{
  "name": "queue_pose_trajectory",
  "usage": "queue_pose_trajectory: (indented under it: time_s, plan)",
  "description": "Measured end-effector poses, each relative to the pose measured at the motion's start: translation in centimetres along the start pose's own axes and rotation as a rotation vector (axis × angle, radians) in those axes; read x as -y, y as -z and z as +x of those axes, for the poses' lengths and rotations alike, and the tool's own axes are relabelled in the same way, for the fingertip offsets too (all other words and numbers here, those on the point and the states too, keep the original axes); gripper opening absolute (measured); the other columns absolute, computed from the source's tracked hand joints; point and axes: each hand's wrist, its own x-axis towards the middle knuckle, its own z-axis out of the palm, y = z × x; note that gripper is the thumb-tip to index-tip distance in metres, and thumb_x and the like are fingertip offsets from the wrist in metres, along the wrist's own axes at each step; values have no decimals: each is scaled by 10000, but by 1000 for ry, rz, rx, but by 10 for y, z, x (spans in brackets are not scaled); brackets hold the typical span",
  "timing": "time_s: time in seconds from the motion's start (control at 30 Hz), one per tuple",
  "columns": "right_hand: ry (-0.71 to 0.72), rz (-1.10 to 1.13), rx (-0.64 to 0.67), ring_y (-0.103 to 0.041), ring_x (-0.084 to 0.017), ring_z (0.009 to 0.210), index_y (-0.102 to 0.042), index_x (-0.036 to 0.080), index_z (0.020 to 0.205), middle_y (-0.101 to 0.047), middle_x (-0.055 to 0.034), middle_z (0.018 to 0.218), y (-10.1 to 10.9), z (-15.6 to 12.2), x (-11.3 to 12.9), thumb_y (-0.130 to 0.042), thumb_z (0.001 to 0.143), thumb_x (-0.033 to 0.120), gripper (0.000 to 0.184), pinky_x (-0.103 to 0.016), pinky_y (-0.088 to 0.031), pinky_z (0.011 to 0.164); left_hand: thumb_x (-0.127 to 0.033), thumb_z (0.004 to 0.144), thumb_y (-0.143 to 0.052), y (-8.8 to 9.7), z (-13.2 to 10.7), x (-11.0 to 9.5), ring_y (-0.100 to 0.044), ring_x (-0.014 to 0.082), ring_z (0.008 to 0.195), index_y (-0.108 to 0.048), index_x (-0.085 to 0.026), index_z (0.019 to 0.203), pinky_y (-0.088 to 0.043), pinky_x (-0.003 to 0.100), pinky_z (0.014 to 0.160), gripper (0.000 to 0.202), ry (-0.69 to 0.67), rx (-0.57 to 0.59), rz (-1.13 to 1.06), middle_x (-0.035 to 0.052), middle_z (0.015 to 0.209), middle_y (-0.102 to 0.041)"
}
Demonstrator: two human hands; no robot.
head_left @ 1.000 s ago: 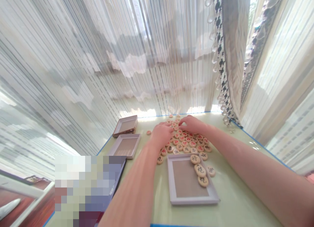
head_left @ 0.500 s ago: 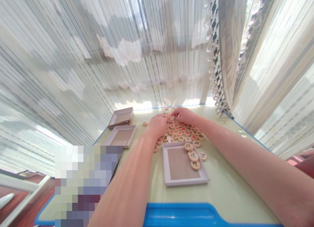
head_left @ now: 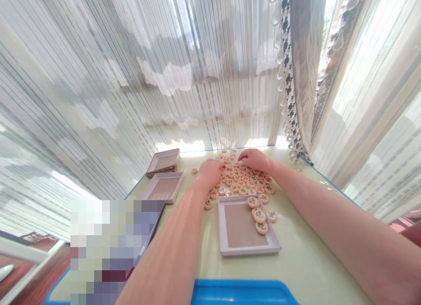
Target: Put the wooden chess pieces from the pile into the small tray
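Observation:
Several round wooden chess pieces (head_left: 245, 184) with red and black characters lie spread on a pale green table (head_left: 305, 261). My left hand (head_left: 208, 172) rests palm down on the left side of the spread, fingers curled onto the pieces. My right hand (head_left: 253, 159) hovers over the far side, fingertips bent down and touching pieces. Whether either hand holds a piece is hidden. A shallow white tray (head_left: 243, 248) lies just in front of the spread, with three pieces along its right side and one piece (head_left: 272, 216) on the table beside its rim.
Two more shallow trays (head_left: 163, 187) (head_left: 164, 161) lie at the left of the table. One stray piece (head_left: 194, 170) sits near them. A blue rim (head_left: 243, 292) runs along the near edge. Sheer striped curtains (head_left: 148, 77) hang close behind and at the right.
The view has shifted slightly. Both hands stay on the spread of pieces, with the right hand's fingers moved a little to the right along the far side.

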Motion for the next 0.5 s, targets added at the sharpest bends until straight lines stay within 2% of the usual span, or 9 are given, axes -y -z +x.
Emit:
queue_pose_trajectory:
  time_s: [0.07,0.17,0.33,0.5]
  plan:
    - [8,2,-19,-526,-111,491,-700,212,852,-633,7,613,1,0,-2,-432,708,172,306,-222,-434,525,-252,858,-378,1,0,0,-519,230,1028,-660,-238,1036,-398,340,923,334,6,-9,13,53,1046,-650]
    - [62,-28,-65,-566,-128,602,-709,211,807,-653,1,664,1,3,-6,-439,703,164,293,-227,-451,619,-287,859,-387,0,2,0,-513,232,1019,-644,-246,1066,-398,344,919,332,3,-11,7,48,1073,-635]
    - [80,-15,-99,-589,-149,752,-710,207,796,-685,-6,815,3,6,-9,-444,706,157,285,-226,-447,693,-340,826,-452,-6,6,2,-496,239,1038,-667,-241,972,-383,354,939,279,51,-5,-70,43,1049,-636]
    - [88,-3,-31,-583,-139,730,-710,212,841,-678,-8,829,9,0,10,-480,710,197,265,-216,-436,654,-315,765,-526,-4,4,1,-543,223,953,-630,-211,927,-429,332,850,218,121,-58,-216,38,931,-658]
